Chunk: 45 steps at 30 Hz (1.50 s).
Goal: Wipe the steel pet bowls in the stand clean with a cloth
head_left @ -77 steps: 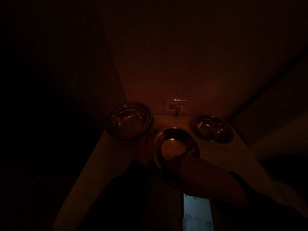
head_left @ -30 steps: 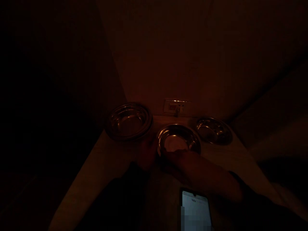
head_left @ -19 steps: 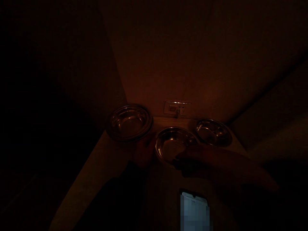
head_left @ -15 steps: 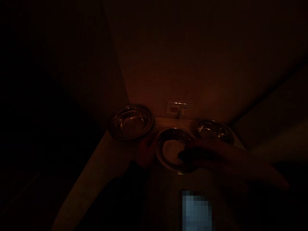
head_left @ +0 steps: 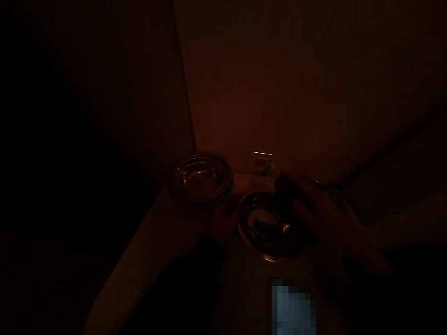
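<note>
Evidently, the right hand [head_left: 321,214] had been moved within the last half second: it had lain low over the near side of the steel bowl [head_left: 267,228] and was now found raised and carried across to the bowl's far right rim, the fingers stretched out loosely toward the wall. Whether anything was pinched in them could not be told in the dim light. The left hand [head_left: 224,224] had been kept where it was, curled closed against the bowl's left rim, so that the bowl was held steady between the two hands on the counter [head_left: 157,242]. The pale patch earlier seen in the bowl's bottom had been replaced by a dark reflection, and the wiping or handling of the inside was judged to be finished or paused. Beyond the left hand a stack of bowls [head_left: 200,179] was set, apart from the held one. Behind the right hand only a sliver of a third bowl [head_left: 333,191] was shown. Nearer than both hands a lit phone [head_left: 293,309] was laid face up. Past the bowls a wall socket [head_left: 264,162] was fixed low on the wall [head_left: 265,83], and the room was left almost dark.
</note>
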{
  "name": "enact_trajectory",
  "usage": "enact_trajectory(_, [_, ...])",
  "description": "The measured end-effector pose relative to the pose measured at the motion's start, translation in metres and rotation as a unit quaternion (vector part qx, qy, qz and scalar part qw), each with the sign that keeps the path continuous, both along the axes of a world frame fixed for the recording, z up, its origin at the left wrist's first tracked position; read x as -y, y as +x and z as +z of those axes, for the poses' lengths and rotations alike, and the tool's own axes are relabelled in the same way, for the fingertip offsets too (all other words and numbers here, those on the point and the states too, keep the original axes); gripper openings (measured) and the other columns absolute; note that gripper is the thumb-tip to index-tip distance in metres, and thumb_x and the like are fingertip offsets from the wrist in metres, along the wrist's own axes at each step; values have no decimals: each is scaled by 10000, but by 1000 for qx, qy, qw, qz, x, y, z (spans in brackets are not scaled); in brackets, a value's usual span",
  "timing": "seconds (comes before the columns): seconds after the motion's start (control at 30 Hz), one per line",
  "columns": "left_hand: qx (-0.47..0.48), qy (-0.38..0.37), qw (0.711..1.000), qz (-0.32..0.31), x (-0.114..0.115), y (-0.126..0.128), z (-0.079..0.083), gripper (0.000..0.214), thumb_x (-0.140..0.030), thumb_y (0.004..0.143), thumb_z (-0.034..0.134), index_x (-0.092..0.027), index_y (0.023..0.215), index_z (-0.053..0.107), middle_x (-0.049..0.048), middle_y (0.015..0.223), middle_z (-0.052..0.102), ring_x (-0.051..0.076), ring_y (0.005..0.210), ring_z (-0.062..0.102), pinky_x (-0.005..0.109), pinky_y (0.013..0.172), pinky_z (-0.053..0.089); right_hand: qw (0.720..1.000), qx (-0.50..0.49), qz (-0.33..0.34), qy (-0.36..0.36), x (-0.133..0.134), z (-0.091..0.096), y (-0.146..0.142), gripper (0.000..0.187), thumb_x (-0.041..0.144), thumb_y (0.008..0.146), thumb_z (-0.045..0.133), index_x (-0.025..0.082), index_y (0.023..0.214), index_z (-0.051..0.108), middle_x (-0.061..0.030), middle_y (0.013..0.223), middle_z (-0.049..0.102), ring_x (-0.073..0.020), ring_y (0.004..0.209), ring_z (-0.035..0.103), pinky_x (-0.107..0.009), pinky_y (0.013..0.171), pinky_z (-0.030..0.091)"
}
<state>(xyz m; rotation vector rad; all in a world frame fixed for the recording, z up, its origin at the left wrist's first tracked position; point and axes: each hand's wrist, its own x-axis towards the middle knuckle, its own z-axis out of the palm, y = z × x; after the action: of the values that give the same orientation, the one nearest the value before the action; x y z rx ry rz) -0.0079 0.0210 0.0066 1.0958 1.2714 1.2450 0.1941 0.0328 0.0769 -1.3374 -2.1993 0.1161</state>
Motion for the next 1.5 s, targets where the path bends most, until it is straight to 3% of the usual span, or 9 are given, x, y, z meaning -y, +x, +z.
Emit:
enact_trajectory(0.17, [1,-5,1000,2,2,-2,2,295,-109,833,516,-71,1081,671,121,1124,689,214,1055,649,342,962,481,986,155,5,67,2,9,-17,297,261,877,499,149,1147,550,-128,1028,660,-265,905,624,-373,762,491])
enact_trajectory(0.27, [1,14,1000,1,1,-3,-1,315,-92,818,514,-94,1088,677,108,1116,696,215,1059,647,350,969,476,948,315,39,12,4,-1,-32,309,142,863,495,192,1161,557,-137,1116,617,-303,1017,567,-408,809,464])
enact_trajectory(0.37, [13,26,1000,9,1,-2,-4,338,-73,816,487,-116,1091,679,89,1101,705,206,1037,656,346,951,488,926,367,56,-72,4,-17,-43,344,109,857,478,185,1180,567,-160,1129,605,-314,1008,577,-396,756,482])
enact_trajectory(0.57, [-40,21,998,43,2,0,-5,279,-84,819,483,-105,1014,680,105,1056,717,204,1002,661,336,930,483,924,335,93,-160,0,-24,-48,288,190,906,436,130,1115,625,-183,1139,613,-245,970,626,-355,815,480])
enact_trajectory(0.8, [-66,51,995,55,5,7,-10,308,-142,879,409,-89,1038,667,129,1049,712,215,980,663,337,893,489,911,262,198,-249,9,-12,-56,184,230,876,535,222,950,704,-18,992,697,-126,858,658,-208,766,473])
enact_trajectory(1.03, [-70,50,995,47,4,5,-9,308,-138,870,434,-95,1050,680,123,1128,690,217,1070,635,342,964,460,951,234,57,-193,-5,-20,-55,295,118,890,410,68,1072,637,-222,1099,648,-249,945,648,-343,826,462])
enact_trajectory(1.1, [-66,42,995,55,4,6,-9,311,-145,868,439,-96,1060,679,126,1136,687,220,1076,632,347,970,457,953,227,50,-192,-8,-21,-56,286,128,893,414,73,1058,641,-220,1099,650,-255,967,643,-345,844,457])
enact_trajectory(1.27, [-64,48,994,77,3,10,-11,331,-163,873,421,-84,1074,672,138,1106,696,234,1043,645,369,950,467,936,207,159,-235,-3,-14,-55,262,120,854,499,172,1058,655,-78,1120,675,-180,1022,625,-269,890,434])
enact_trajectory(1.5, [-61,21,994,85,5,15,-10,305,-174,860,448,-113,1032,691,111,1072,712,227,1018,652,361,937,468,880,247,266,-305,4,3,-34,191,113,772,591,208,879,717,0,890,723,-132,792,669,-210,727,469])
